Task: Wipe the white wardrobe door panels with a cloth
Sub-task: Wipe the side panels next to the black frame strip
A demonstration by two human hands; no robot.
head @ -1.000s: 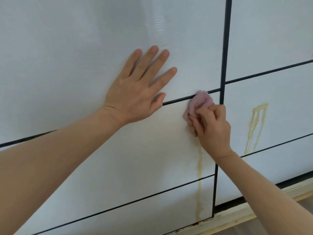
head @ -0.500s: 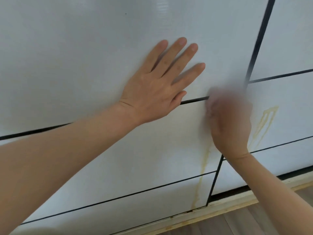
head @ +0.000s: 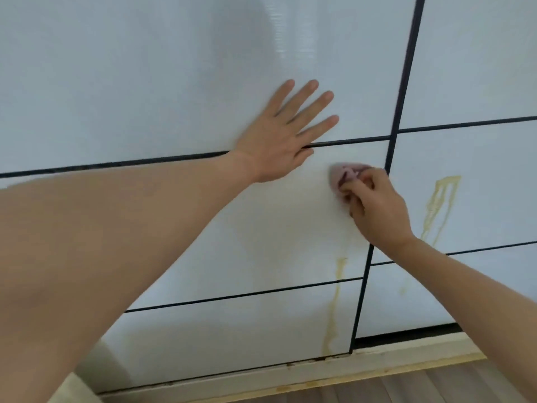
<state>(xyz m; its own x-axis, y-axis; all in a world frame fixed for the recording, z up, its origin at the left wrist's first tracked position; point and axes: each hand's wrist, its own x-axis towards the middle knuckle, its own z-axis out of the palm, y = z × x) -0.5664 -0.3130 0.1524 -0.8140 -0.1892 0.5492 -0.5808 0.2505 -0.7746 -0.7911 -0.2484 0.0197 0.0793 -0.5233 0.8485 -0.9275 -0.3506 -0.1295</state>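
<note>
Head view: right hand (head: pixel 377 207) grip pinches pink cloth (head: pixel 344 175) against white panel (head: pixel 261 228); left hand (head: pixel 279 141) spread flat.

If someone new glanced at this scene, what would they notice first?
Most likely the yellow drip stain streaking the white panel at right, and a fainter run lower centre. Next, the right hand pressing a pink cloth on the door while the left hand lies flat above.

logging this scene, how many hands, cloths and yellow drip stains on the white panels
hands: 2, left hand flat on panel, right hand holding cloth
pink cloth: 1
yellow drip stains: 2, left door, right door
total: 5
</note>
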